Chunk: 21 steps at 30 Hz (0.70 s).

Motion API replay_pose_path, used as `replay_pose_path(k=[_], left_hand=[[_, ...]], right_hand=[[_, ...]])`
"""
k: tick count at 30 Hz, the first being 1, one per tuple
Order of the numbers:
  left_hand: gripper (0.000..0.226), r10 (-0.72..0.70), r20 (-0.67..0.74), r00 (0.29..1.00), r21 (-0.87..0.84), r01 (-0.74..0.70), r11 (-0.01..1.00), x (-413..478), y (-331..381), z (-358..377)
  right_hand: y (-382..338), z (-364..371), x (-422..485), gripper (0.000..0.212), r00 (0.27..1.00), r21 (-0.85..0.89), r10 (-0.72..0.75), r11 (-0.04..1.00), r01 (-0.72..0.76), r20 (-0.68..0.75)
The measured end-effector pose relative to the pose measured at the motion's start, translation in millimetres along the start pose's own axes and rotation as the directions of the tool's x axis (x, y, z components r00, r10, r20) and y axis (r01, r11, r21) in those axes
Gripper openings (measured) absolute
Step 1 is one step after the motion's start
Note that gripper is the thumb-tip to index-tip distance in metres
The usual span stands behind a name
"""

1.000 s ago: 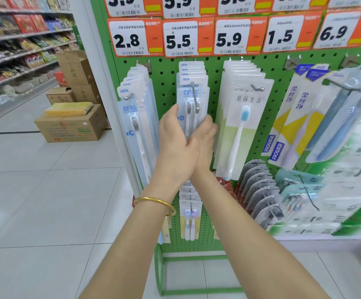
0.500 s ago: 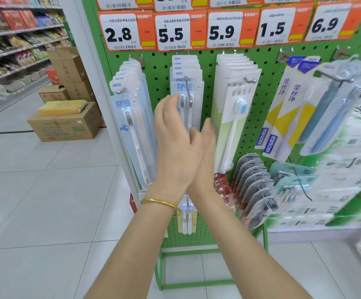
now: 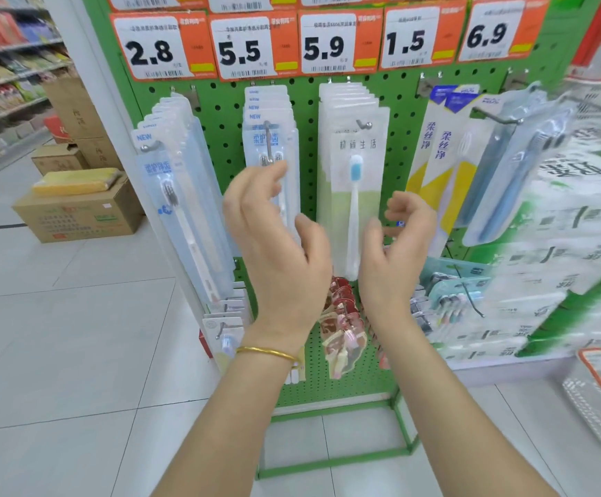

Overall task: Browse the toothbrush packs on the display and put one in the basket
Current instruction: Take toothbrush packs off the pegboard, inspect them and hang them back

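Note:
Rows of toothbrush packs hang on hooks of a green pegboard display (image 3: 401,113). My left hand (image 3: 277,245) hovers empty, fingers spread, in front of the 5.5 toothbrush packs (image 3: 270,138). My right hand (image 3: 396,245) is raised beside it, fingers loosely curled and holding nothing, at the right edge of the 5.9 toothbrush pack (image 3: 354,195) with a blue-headed brush. The 2.8 toothbrush packs (image 3: 180,202) hang to the left. The white basket (image 3: 600,392) with an orange rim shows at the lower right edge.
Yellow-and-white packs (image 3: 442,163) and blue brush packs (image 3: 507,174) hang further right. Smaller packs (image 3: 342,324) hang on the lower hooks. Cardboard boxes (image 3: 80,213) stand on the tiled floor at left, beside stocked shelves (image 3: 8,84). Stacked white-and-green goods (image 3: 571,245) are on the right.
My two hands were pressed together on the 5.5 packs; they have come off the packs and moved apart, the right hand swinging right toward the 5.9 pack. The view has shifted closer and lower.

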<state>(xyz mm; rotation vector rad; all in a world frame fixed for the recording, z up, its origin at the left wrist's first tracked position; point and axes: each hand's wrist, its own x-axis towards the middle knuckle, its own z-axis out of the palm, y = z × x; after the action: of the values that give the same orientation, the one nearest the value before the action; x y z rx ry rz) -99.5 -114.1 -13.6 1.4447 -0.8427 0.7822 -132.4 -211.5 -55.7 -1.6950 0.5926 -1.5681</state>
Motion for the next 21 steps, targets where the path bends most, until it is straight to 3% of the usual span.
replay_pose_path(k=[3,7,12,16,21], left_hand=[[0.051,-0.004,0.159,0.987,-0.009,0.005,1.0,-2,3,15],[0.054,-0.227,0.277,0.934,0.047,0.223,0.974,-5,2,37],[0.052,-0.319,0.3,0.899,0.018,0.329,0.944,-7,-4,47],[0.051,-0.353,0.3,0.886,-0.022,0.377,0.926,-8,1,49],[0.035,-0.358,0.141,0.923,-0.055,0.369,0.928,-5,13,44]], right_hand=[[-3,4,18,0.034,0.996,0.023,0.072,0.997,-0.074,0.057],[-3,5,28,0.02,0.971,0.121,0.125,0.981,-0.152,0.204],[-1,2,31,0.025,0.936,0.18,0.12,0.965,-0.188,0.332],[-4,-2,34,0.012,0.925,0.191,0.097,0.966,-0.177,0.367],[-9,-10,38,0.014,0.947,0.219,0.089,0.962,-0.162,0.309]])
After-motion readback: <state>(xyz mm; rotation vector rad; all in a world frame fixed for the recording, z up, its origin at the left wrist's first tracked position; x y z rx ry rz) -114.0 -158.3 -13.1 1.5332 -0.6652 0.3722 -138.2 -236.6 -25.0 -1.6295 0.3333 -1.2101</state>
